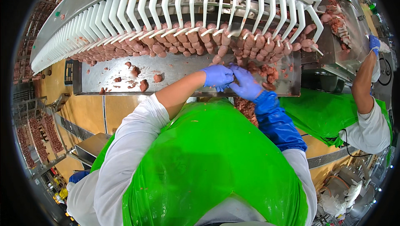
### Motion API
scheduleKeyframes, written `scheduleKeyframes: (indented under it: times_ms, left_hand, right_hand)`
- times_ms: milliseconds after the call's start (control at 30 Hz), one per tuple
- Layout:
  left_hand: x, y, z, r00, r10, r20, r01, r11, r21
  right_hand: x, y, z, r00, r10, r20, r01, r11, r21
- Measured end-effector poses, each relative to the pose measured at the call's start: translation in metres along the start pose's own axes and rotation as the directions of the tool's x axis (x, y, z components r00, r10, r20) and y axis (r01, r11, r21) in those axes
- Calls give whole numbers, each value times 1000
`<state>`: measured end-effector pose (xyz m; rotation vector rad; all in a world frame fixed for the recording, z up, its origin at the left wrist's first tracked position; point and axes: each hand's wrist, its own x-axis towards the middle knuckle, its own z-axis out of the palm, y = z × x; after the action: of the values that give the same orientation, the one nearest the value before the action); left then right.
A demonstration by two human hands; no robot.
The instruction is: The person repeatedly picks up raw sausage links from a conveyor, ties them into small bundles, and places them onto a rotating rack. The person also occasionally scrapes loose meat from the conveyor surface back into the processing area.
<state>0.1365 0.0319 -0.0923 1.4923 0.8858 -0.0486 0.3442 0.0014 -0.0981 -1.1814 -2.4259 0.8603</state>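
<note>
My left hand, in a blue-purple glove, is closed with its fingers curled in; what it holds, if anything, is hidden. Right beside it, my right hand in the same kind of glove has its fingers stretched toward the left one, thumb apart. Both hands are over the front edge of a metal tray. Just above them hangs a strand of raw sausage links, its lower end close to my left fingers. More linked sausages hang in loops from a row of white hooks.
Scraps of ground meat lie in the tray's right part, with loose lumps at its left. More meat shows below the tray's edge. At right, a co-worker's gloved hand reaches to a machine. Sausage racks stand far left.
</note>
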Motion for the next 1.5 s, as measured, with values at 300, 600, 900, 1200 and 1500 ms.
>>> scheduleKeyframes:
  times_ms: [300,600,900,1200,1500]
  left_hand:
    - [6,-34,28,953,216,-212,-105,893,438]
    - [-18,-28,18,966,89,-242,-32,972,232]
    - [-86,-61,13,947,7,-320,-3,1000,11]
    - [-96,-26,8,576,617,-536,-373,782,500]
    - [5,42,26,807,473,-354,-548,823,-149]
  right_hand:
    - [16,28,34,897,412,161,-384,906,-176]
    - [45,130,77,814,579,50,-581,812,60]
    - [-54,262,11,658,695,-291,-747,652,-132]
    - [-18,58,-12,913,309,-268,-291,951,103]
    - [-17,9,-46,989,-79,123,-56,573,817]
